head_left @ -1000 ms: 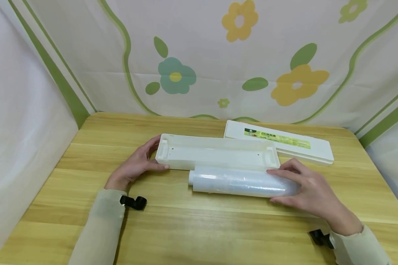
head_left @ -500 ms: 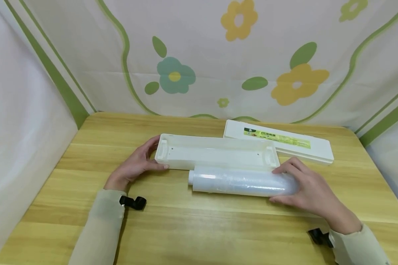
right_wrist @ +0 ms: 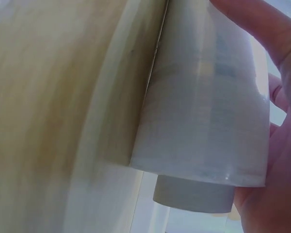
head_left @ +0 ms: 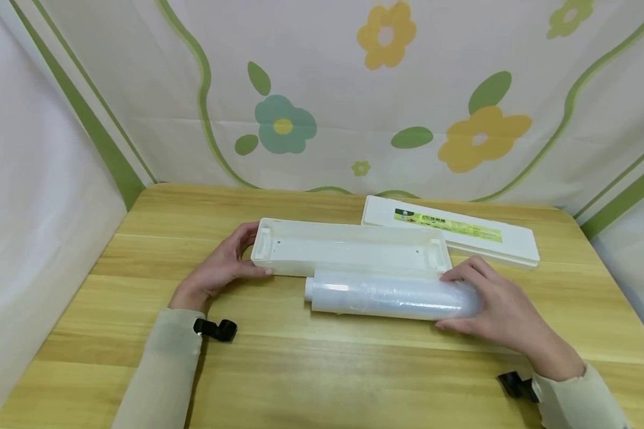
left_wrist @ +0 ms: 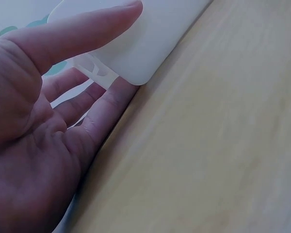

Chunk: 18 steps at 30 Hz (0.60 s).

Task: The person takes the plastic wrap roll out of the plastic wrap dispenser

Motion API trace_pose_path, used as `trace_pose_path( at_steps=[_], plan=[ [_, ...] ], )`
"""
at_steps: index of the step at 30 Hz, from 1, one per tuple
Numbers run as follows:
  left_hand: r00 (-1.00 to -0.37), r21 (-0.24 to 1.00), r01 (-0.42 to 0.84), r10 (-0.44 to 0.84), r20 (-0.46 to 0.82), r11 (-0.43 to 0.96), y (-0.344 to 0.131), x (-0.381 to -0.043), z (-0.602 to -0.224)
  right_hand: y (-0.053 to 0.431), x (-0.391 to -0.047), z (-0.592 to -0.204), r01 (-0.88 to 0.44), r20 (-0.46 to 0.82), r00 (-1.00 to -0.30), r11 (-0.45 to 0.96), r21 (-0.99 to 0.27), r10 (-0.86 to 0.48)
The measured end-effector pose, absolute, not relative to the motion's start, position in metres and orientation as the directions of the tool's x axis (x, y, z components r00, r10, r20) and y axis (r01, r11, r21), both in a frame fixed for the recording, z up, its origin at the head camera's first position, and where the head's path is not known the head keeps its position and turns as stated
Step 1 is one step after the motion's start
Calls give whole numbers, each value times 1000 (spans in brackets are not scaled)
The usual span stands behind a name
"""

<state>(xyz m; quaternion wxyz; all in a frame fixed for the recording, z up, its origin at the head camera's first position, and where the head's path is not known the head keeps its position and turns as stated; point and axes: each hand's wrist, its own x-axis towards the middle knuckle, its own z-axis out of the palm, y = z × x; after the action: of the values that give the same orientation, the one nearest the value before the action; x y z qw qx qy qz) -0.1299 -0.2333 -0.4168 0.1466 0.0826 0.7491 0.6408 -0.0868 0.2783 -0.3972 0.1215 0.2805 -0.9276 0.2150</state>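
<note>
A long white plastic box, its open top facing up, lies on the table. My left hand grips its left end, thumb along the front wall and fingers behind; the left wrist view shows the thumb across the box's side. In front of the box is a roll of cling film, a short core stub poking from its left end. My right hand holds the roll's right end, thumb in front and fingers over the back. Close up in the right wrist view, the roll's wrapped film and core end show.
Behind the box at the right lies a white lid with a yellow-green label, partly covered by the box. A wooden table carries everything. A flower-printed cloth hangs behind it, with white cloth at both sides.
My right fingers have shifted slightly to the right along the cling film roll since a second ago. The box, the lid and my left hand look the same.
</note>
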Motion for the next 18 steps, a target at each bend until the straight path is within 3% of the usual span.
trace_pose_path(
  at_steps=[11,18],
  plan=[
    [-943,981,-67,312,-121,180,-236,-130,-411,276,-88,-393,-571,326,-815,760,-310,-479],
    [-938,946,-51,310,-156,321,-245,-121,-379,275,-89,-366,-611,392,-765,768,-193,-511]
  ],
)
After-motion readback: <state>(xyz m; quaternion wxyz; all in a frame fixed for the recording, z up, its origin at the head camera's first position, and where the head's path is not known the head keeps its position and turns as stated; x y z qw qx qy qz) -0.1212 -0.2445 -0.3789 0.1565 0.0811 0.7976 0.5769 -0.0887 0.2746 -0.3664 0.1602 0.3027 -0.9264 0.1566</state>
